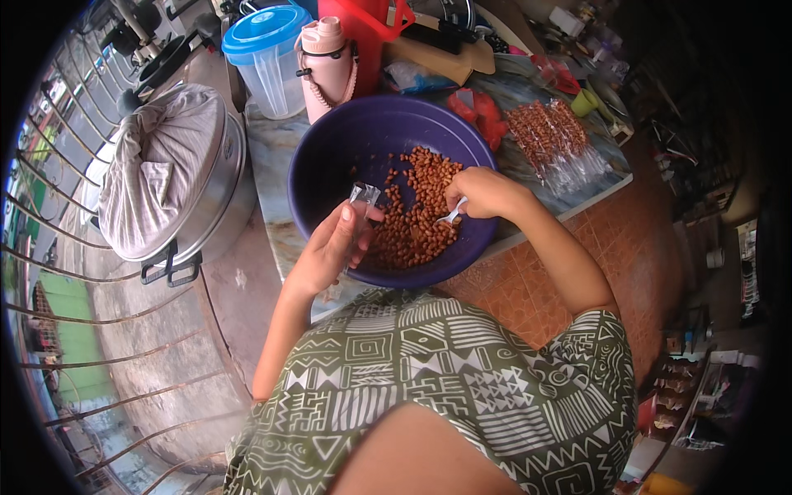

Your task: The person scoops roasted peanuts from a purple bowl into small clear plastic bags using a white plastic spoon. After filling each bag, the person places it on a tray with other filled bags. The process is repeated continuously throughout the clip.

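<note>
Basically the spoon [454, 213] sits approx. 3 o'clock from the small clear bag [364, 195], w/ loose reddish-brown nuts [417, 219] btwn them. Spoon's long axis runs approx. 2 to 8 o'clock, low end down at the nuts; bag's runs approx. 1 to 7. R hand [483, 194] is nearer the spoon end, obviously, & has the nuts at its 8 o'clock; L hand [334, 243] has them at its 2–3.

Hands: R is curled narrow round the spoon handle, over the 3 o'clock side of the purple basin [346, 136]. L is part-closed, thumb vs. fingers, pinching the bag over the basin's 7–8 o'clock side; can't tell if the bag's mouth is open or if anything's inside.

Nuts lie inside the basin, mostly from its 1 round to 6 o'clock. Filled clear packs [549, 128] lie on the table [276, 161] at approx. 2 o'clock from the basin, w/ a red plastic bag [483, 120] btwn.
</note>
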{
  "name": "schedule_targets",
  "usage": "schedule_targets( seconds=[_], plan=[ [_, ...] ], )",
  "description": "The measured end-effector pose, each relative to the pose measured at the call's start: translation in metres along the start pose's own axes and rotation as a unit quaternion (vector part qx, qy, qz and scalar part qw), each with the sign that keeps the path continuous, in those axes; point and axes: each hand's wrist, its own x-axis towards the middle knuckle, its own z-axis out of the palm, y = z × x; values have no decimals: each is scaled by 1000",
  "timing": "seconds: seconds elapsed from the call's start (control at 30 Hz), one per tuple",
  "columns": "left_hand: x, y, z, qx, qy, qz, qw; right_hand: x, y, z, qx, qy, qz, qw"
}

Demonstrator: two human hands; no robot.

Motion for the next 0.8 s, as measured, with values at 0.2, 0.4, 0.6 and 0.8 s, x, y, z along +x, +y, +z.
schedule_targets(
  seconds=[0.2, 0.4, 0.6, 0.8],
  plan=[
    [1, -1, 0, -8, -1, -7, 1000, 7, 13, 17, 163, -76, -58, 982],
    [0, 2, 0, 0, -18, -17, 1000, 8, 17, -1, 290, -101, -89, 947],
    [1, 3, -1, 11, -25, -6, 1000, -1, 8, -52, 300, -12, -159, 941],
    [2, 5, -2, 14, -46, -17, 999, -4, -18, -109, 208, 54, -173, 961]
  ],
)
